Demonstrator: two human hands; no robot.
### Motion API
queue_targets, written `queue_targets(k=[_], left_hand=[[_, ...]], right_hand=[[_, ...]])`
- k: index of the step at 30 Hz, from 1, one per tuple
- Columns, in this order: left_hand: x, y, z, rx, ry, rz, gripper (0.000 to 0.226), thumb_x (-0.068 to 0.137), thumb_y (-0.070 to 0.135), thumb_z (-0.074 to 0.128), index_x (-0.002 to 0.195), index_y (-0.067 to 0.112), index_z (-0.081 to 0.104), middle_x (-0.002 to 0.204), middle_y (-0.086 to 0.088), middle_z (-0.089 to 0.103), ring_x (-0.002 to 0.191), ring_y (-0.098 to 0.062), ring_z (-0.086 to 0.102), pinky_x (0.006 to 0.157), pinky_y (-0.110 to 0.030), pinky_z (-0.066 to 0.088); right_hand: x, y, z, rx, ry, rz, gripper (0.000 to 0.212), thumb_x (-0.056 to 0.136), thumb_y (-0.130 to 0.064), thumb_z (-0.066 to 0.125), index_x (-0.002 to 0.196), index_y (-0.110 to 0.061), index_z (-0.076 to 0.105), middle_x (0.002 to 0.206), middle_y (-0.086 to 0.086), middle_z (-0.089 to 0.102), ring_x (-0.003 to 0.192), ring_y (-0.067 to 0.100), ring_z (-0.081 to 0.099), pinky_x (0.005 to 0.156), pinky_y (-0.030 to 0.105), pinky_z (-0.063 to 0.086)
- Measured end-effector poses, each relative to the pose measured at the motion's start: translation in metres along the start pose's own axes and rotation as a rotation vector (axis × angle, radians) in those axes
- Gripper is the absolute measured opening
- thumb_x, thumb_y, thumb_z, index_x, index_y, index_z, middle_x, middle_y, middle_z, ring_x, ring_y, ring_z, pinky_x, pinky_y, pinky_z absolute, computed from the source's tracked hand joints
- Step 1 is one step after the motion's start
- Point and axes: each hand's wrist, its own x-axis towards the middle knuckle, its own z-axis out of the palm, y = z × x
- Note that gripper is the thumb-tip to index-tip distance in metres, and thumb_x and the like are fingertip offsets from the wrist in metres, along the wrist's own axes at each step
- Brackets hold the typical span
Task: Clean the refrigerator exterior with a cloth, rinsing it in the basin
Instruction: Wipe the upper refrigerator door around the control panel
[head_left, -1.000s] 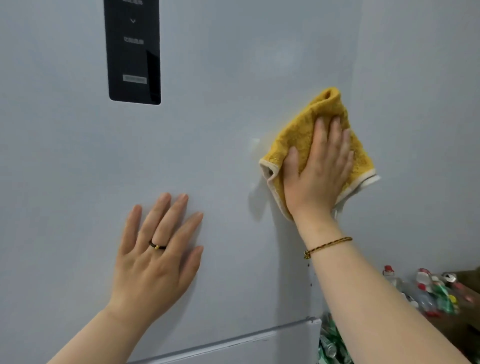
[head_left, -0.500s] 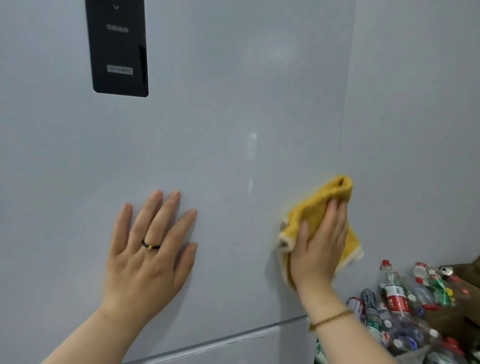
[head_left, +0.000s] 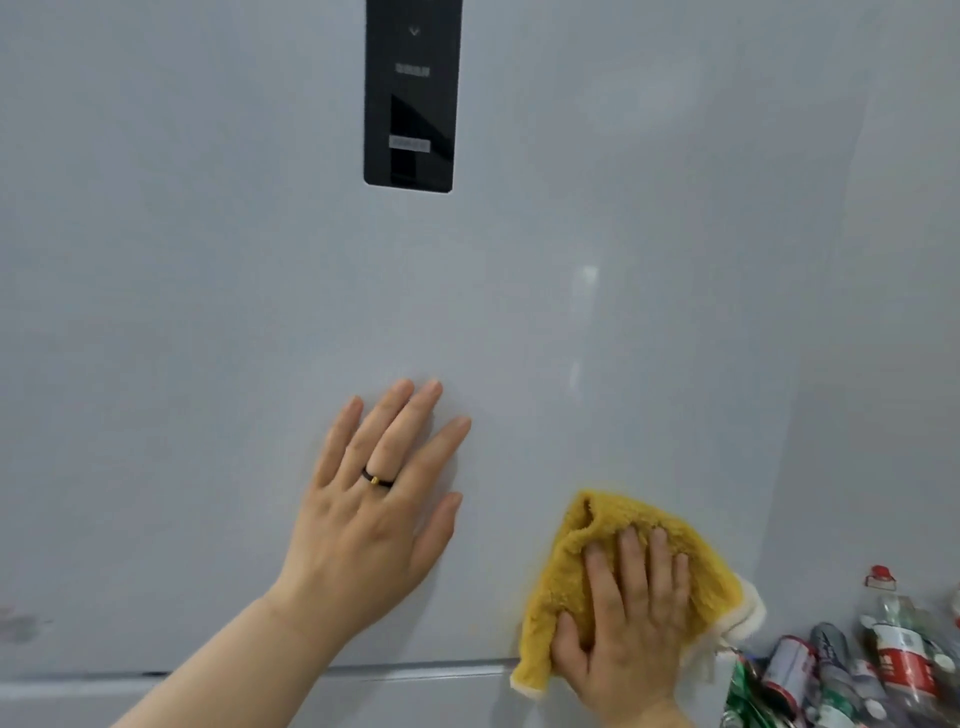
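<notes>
The pale grey refrigerator door (head_left: 208, 312) fills most of the view, with a black control panel (head_left: 413, 93) near the top. My left hand (head_left: 371, 509) rests flat on the door with fingers spread and a ring on one finger. My right hand (head_left: 631, 629) presses a yellow cloth (head_left: 576, 561) with a white edge flat against the door's lower right part, just above the seam (head_left: 415, 670) to the lower door. No basin is in view.
A pile of empty plastic bottles and cans (head_left: 852, 670) lies at the lower right beside the refrigerator. A grey wall (head_left: 883, 312) stands to the right of the door's edge.
My right hand has wiped the cloth downward along the door's right side, from mid-height to just above the seam. My left hand stays flat on the door. The view has shifted.
</notes>
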Motion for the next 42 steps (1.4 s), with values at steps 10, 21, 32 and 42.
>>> queue_targets(k=[10,21,32,42], left_hand=[[-0.085,-0.072,-0.051,0.155,-0.226,-0.374,0.055,0.096,0.048,0.015,0.142,0.018,0.021,0.155,0.004,0.001,0.142,-0.01,-0.001,0.116,-0.027,-0.003],[-0.095,-0.097,-0.074,-0.083,-0.125,-0.428,0.045,0.096,0.045,0.02,0.136,0.024,0.021,0.151,0.002,0.012,0.141,-0.002,0.003,0.113,-0.02,0.005],[-0.122,-0.14,-0.105,-0.454,-0.144,-1.169,0.07,0.088,0.035,0.046,0.145,0.016,0.01,0.149,0.002,0.02,0.14,-0.016,0.014,0.103,-0.019,0.01],[-0.123,-0.169,-0.135,-0.875,-0.218,-1.249,0.035,0.096,0.023,0.043,0.125,0.04,0.038,0.119,0.022,0.048,0.107,0.01,0.045,0.091,-0.013,0.031]], right_hand=[[0.088,-0.071,0.007,0.078,0.033,0.259,0.062,0.094,-0.052,0.021,0.137,-0.008,0.026,0.146,0.017,0.018,0.139,0.035,0.006,0.114,0.041,0.0],[0.131,-0.121,0.017,0.048,0.08,0.134,0.053,0.088,-0.042,0.035,0.132,-0.012,0.034,0.144,0.018,0.03,0.135,0.036,0.012,0.113,0.037,-0.001],[0.122,-0.167,0.02,0.058,-0.059,-0.282,0.057,0.08,-0.041,0.041,0.132,-0.019,0.037,0.139,0.004,0.032,0.144,0.015,-0.005,0.116,0.039,0.001],[0.199,-0.252,0.033,0.094,0.031,0.068,0.073,0.078,-0.055,0.042,0.134,-0.009,0.032,0.141,0.024,0.038,0.131,0.037,0.016,0.11,0.043,-0.004]])
